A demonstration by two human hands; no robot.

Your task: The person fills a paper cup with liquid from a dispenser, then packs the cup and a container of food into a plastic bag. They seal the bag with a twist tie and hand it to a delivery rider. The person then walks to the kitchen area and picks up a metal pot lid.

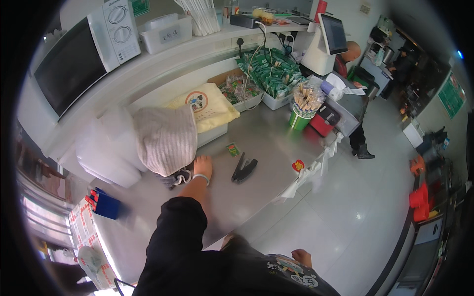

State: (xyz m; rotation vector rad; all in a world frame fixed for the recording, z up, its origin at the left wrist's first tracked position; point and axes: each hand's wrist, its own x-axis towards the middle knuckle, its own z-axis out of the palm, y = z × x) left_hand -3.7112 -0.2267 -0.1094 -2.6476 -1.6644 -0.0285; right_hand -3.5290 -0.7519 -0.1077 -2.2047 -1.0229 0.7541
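My left hand [203,166] rests on the steel counter [218,207], beside a grey ribbed cloth [168,137] and a dark bunched cloth [174,180]; whether its fingers hold anything cannot be told. My right hand [301,256] hangs low beside my body, its fingers curled, and nothing shows in it. To the right of my left hand lies a black stapler [244,168], with a small green packet [233,149] just behind it. A red and yellow sticker [298,165] is near the counter's edge. A yellow printed cloth or bag [207,105] lies behind the grey cloth.
A blue holder [105,204] stands at the left. Farther back are a bin of green packets [276,100], a green cup of wrapped sticks [301,117] and a red box [324,120]. A microwave [74,63] and a screen [333,34] stand above. A person [350,55] is beyond the counter.
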